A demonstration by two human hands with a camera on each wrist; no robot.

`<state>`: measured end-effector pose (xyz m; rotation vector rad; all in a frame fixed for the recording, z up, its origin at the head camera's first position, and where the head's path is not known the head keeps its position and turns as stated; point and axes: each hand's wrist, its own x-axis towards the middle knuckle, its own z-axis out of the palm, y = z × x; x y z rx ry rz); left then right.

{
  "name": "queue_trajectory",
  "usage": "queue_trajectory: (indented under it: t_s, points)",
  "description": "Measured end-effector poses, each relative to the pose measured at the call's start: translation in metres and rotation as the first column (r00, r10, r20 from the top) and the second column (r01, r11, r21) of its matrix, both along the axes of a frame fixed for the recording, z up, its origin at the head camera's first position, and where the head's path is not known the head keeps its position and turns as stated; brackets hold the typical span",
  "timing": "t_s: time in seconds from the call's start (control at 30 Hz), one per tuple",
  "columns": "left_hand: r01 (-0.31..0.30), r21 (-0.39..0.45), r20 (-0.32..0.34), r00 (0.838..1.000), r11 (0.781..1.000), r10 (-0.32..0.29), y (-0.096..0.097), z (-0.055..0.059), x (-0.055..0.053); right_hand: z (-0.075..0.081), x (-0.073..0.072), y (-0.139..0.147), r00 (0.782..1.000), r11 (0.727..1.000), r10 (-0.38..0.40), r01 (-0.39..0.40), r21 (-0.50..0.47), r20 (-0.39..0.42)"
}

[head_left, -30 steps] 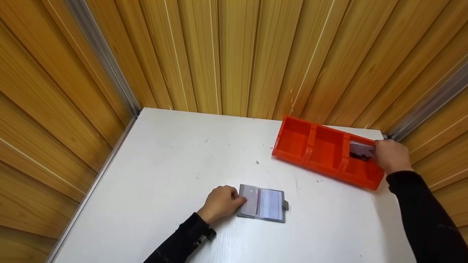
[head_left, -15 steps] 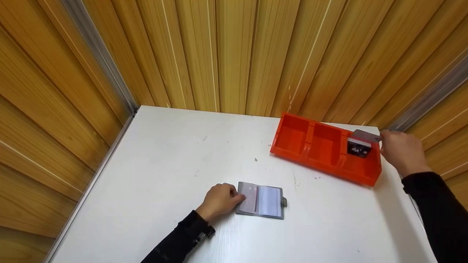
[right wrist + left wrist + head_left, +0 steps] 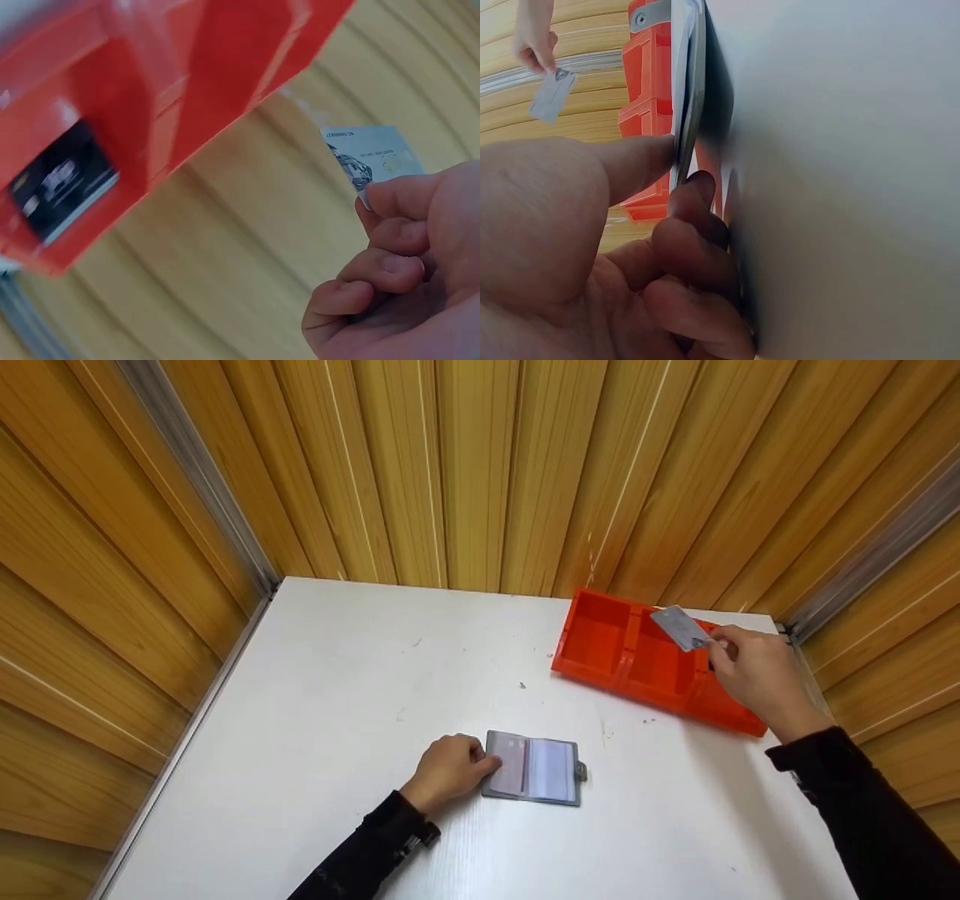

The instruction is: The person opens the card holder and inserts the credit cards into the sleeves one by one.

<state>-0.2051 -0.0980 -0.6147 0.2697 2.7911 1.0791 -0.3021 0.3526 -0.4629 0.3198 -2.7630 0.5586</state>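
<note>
An open grey card holder [image 3: 553,769] with clear plastic sleeves lies on the white table. My left hand [image 3: 450,769] pinches its left edge, thumb on top and fingers beneath, as the left wrist view shows. Above the red three-compartment bin [image 3: 592,639], my right hand [image 3: 757,671] pinches a silver-grey card [image 3: 677,628] by one corner between thumb and index finger. The right wrist view shows a chip and a dark printed picture on this card [image 3: 375,154]. A stack of black cards [image 3: 64,180] stands in the bin's right compartment, mostly hidden by my hand in the head view.
The bin stands at the back right of the white table [image 3: 360,675], close to the wood-patterned wall [image 3: 480,472]. Similar panels rise at left and right, with grey metal strips at the corners. A snap tab [image 3: 582,771] sticks out from the holder's right edge.
My right hand has lifted the silver-grey card out of the bin's right compartment and carried it left, over the middle one. My left hand still holds the card holder in place.
</note>
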Motion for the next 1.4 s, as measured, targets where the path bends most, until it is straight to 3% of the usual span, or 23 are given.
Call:
queue_trajectory:
  t_s: [0.1, 0.2, 0.47, 1.03, 1.23, 1.4]
  points:
    - [0.0, -0.002, -0.007, 1.0, 1.0, 0.0, 0.0, 0.001, 0.001, -0.002, 0.007, -0.02, 0.999, 0.996, 0.018, -0.015, -0.082, 0.033]
    - [0.0, 0.001, -0.009, 1.0, 1.0, 0.0, 0.0, 0.001, 0.001, -0.004, 0.015, -0.038, 0.991, 0.99, 0.036, -0.018, -0.141, 0.126]
    - [0.018, 0.009, -0.029, 0.999, 1.0, -0.018, -0.001, 0.0, 0.0, -0.02, 0.031, -0.081, 0.939, 0.977, 0.15, -0.092, -0.194, 0.309]
    - [0.013, 0.0, -0.025, 1.0, 1.0, -0.013, 0.0, 0.0, -0.001, -0.093, 0.071, -0.151, 0.877, 0.974, 0.195, -0.121, -0.191, 0.438]
    - [0.012, 0.001, -0.012, 1.0, 1.0, -0.012, 0.0, -0.002, -0.002, -0.104, 0.079, -0.155, 0.867, 0.983, 0.136, -0.059, -0.172, 0.48]
    - [0.01, 0.004, -0.041, 0.999, 1.0, -0.01, 0.0, -0.003, -0.002, -0.106, 0.081, -0.154, 0.855, 0.986, 0.135, -0.068, -0.151, 0.501]
